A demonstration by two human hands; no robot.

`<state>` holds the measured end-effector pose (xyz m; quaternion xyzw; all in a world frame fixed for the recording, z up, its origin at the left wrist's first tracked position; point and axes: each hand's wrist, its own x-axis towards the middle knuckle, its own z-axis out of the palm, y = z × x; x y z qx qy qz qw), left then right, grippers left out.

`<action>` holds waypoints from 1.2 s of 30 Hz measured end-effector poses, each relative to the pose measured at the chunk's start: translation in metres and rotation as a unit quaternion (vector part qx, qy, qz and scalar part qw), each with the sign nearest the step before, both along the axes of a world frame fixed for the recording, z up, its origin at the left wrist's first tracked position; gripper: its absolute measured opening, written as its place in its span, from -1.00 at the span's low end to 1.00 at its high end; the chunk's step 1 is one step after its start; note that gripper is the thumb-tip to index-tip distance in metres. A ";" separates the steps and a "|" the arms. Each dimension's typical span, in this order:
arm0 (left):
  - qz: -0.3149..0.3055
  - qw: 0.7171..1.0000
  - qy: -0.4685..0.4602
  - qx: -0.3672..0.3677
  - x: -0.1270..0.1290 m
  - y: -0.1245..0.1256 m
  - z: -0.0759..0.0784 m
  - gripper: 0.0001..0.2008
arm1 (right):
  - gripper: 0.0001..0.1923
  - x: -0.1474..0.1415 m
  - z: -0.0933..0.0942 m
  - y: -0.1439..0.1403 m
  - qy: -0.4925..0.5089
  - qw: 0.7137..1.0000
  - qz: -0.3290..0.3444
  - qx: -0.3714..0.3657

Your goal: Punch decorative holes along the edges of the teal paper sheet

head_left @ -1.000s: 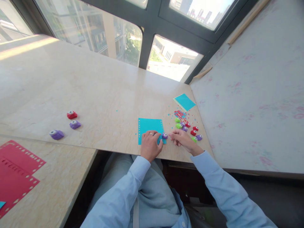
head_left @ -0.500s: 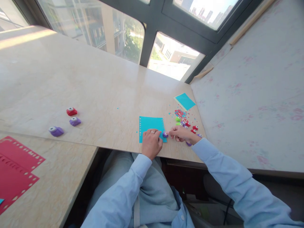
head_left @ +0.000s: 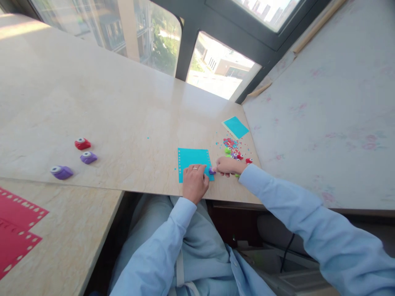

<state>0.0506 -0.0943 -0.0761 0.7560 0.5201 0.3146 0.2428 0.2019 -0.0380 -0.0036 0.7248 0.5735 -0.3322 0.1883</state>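
A teal paper sheet (head_left: 193, 158) with punched holes along its left and right edges lies near the table's front edge. My left hand (head_left: 194, 183) rests flat on its near part and holds it down. A small purple punch (head_left: 211, 169) sits on the sheet's right edge. My right hand (head_left: 228, 165) reaches in from the right, its fingers on that punch and pressing it. Just behind my right hand lie several small punches (head_left: 236, 155) in green, red and purple, partly hidden by the hand.
Punched confetti (head_left: 230, 142) and a second teal sheet (head_left: 235, 126) lie at the back right. A red punch (head_left: 82, 144) and two purple punches (head_left: 88, 157) sit far left. Red perforated paper (head_left: 15, 224) lies on the lower table. A wall rises at right.
My right hand has moved left from beside the punch onto it, with the arm stretched further across. The view has shifted slightly. My left hand has stayed on the sheet.
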 end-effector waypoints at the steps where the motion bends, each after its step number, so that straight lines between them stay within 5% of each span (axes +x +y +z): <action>1: 0.000 1.000 -0.002 -0.002 0.000 0.000 0.000 -0.68 | -0.68 -0.001 0.000 0.002 -0.010 1.000 0.011 -0.009; 14: -0.017 1.000 -0.012 0.001 -0.002 0.001 -0.001 -0.68 | -0.76 -0.018 0.011 0.002 -0.096 0.995 0.005 -0.033; 25: -0.021 1.000 -0.001 0.004 -0.002 0.002 -0.002 -0.70 | -0.73 -0.014 0.008 -0.011 -0.041 0.997 -0.065 0.005; 33: -0.021 1.000 -0.001 0.010 -0.004 0.003 -0.003 -0.71 | -0.76 0.000 -0.006 -0.046 0.064 0.966 -0.171 0.185; 36: -0.024 1.000 0.000 0.015 -0.004 0.003 -0.003 -0.71 | -0.72 -0.001 -0.011 -0.056 0.075 0.947 -0.126 0.285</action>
